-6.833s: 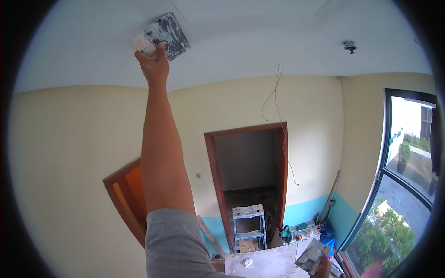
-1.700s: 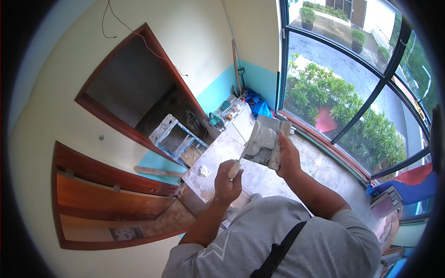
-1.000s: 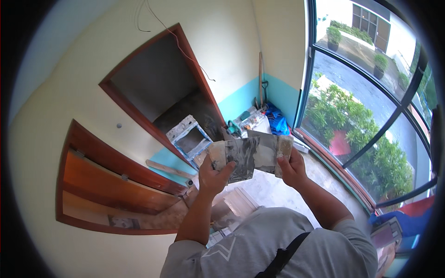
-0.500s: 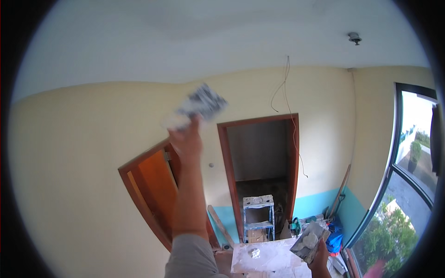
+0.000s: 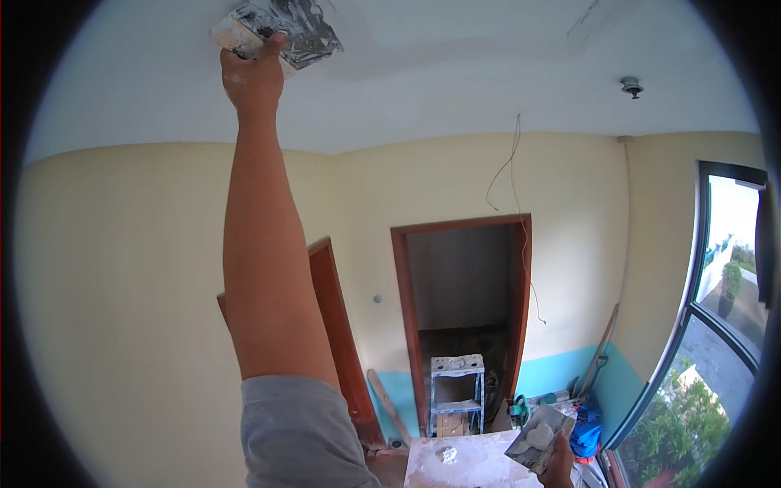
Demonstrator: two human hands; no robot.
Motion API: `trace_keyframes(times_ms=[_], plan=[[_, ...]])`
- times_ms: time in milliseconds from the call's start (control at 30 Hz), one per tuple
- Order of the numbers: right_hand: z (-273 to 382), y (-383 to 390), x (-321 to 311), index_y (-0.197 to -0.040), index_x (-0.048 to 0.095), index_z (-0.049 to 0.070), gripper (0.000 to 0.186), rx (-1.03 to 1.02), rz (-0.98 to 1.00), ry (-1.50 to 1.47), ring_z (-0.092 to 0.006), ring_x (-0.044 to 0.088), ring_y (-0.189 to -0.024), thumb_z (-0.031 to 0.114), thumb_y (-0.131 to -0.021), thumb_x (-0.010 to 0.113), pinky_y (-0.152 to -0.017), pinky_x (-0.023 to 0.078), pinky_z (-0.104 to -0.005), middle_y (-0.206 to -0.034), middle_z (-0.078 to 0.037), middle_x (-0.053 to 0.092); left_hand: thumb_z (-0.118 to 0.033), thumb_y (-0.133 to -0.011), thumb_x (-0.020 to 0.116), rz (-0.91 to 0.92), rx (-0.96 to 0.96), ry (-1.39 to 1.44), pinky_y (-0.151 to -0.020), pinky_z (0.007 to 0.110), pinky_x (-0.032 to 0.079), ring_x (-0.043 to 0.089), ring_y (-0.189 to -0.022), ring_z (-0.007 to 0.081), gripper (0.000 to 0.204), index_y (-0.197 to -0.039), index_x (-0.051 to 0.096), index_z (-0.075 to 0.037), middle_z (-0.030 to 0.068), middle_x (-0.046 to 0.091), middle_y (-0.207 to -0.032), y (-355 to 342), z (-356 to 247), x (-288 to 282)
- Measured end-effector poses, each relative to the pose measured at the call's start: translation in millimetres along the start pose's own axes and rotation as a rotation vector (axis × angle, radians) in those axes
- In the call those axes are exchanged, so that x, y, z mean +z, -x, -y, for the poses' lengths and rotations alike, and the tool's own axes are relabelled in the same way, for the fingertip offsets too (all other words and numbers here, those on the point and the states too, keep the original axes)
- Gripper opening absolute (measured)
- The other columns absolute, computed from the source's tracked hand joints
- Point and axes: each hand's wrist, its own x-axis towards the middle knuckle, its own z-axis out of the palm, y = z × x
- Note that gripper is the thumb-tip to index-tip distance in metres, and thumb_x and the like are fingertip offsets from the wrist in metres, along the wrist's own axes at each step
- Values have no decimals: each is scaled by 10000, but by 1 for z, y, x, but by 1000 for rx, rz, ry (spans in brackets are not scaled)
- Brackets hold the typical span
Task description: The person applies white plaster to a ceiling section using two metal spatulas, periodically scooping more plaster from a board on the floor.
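While the left hand (image 5: 254,71), fingers clamped on a trowel (image 5: 281,31), pressed it flat against the ceiling (image 5: 455,57), the right hand (image 5: 560,468) gripped a hawk (image 5: 538,437) carrying a dab of plaster (image 5: 537,436) low by the window (image 5: 716,325).

At eleven o'clock the left hand (image 5: 254,75) reaches straight up and presses a putty-smeared trowel (image 5: 281,31) flat against the white ceiling (image 5: 455,57). Down at five o'clock the right hand (image 5: 560,470) grips a second plaster-caked trowel (image 5: 538,437), held low above a white-spattered worktop (image 5: 455,459). Near six o'clock, an open doorway (image 5: 462,309) frames a small blue stepladder (image 5: 456,392). A window (image 5: 716,342) fills the three o'clock edge.
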Motion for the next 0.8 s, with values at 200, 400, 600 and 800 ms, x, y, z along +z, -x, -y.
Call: trace_keyframes(times_ms=[200, 400, 600, 800], plan=[[-8, 5, -37, -1251, 542, 79, 359, -187, 80, 530, -113, 569, -723, 320, -997, 461, -504, 472, -248, -920, -20, 564, -325, -735, 810, -232, 70, -233, -874, 421, 479, 623, -980, 369, 649, -1137, 487, 69, 228, 630, -1057, -20, 43, -44], [15, 36, 21, -1238, 555, 89, 367, -228, -54, 243, -74, 475, -567, 348, -985, 494, -434, 394, -218, -767, 21, 498, -331, -781, 768, -237, 126, -336, -837, 426, 496, 620, -990, 396, 648, -1160, 438, 78, 239, 623, -1031, 16, 39, -71], [29, 40, 2, -1204, 565, 92, 346, 79, 11, 110, -81, 495, -608, 354, -991, 487, -494, 448, -236, -743, 40, 475, -286, -816, 732, -213, 305, -380, -776, 433, 506, 629, -917, 389, 520, -1102, 478, 66, 222, 626, -979, 24, 46, -71], [9, 44, 7, -1184, 571, 93, 326, 57, 7, 19, -95, 535, -658, 344, -999, 475, -526, 483, -249, -792, 28, 506, -141, -799, 695, 60, 993, -586, -655, 423, 486, 606, -761, 339, 275, -1009, 570, -14, 128, 624, -892, 12, 30, -57]])
